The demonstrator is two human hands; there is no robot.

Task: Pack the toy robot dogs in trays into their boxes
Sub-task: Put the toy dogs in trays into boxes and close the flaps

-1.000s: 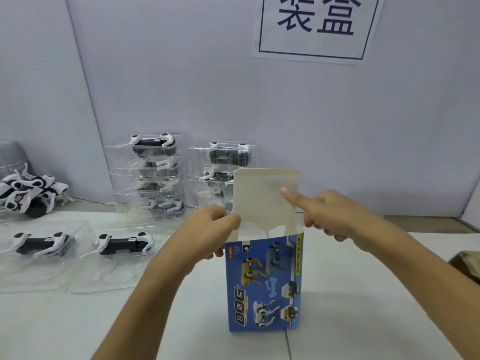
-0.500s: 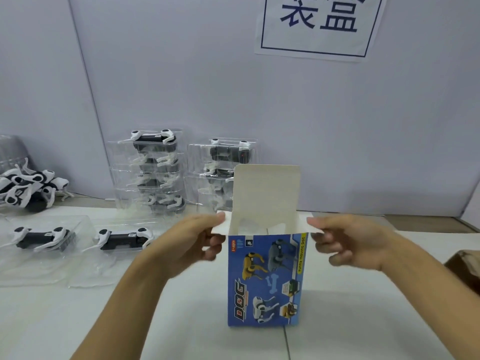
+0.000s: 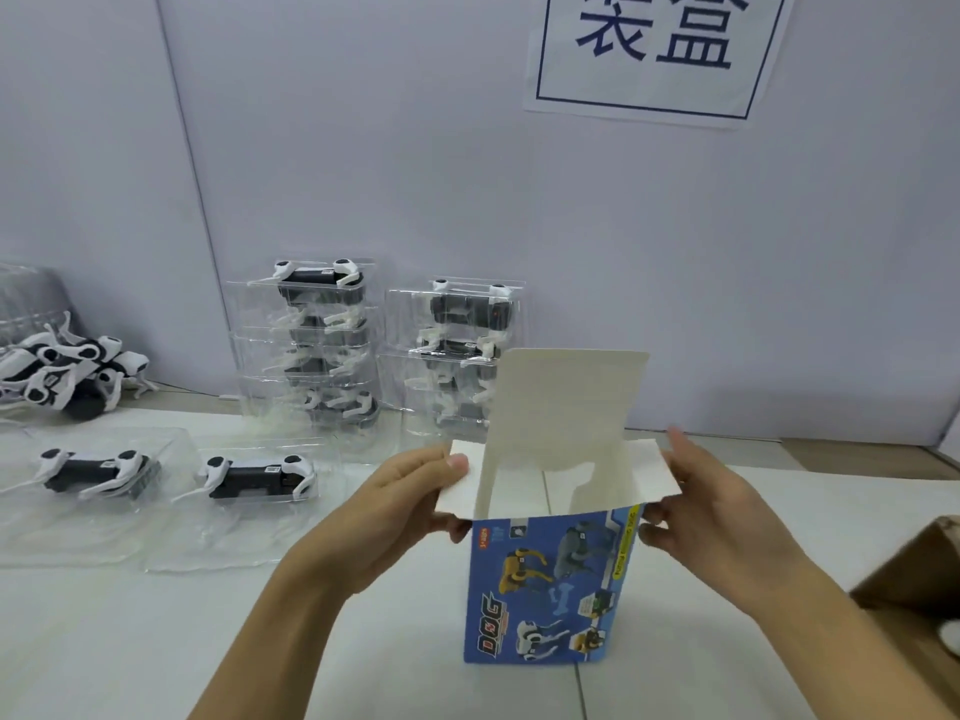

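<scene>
A blue toy-dog box (image 3: pixel 540 589) is stood upright on the white table (image 3: pixel 156 641), its top open. Its left side flap is pinched by the left hand (image 3: pixel 395 517); its right flap is gripped by the right hand (image 3: pixel 711 517).

A white bench (image 3: pixel 156 641) carries an upright blue box (image 3: pixel 545 589) with its top open. Left of the box lie two clear trays (image 3: pixel 249 511), each holding a toy dog. Behind the box stand two stacks of filled trays (image 3: pixel 311 356); far left, loose dogs (image 3: pixel 62 376).
</scene>
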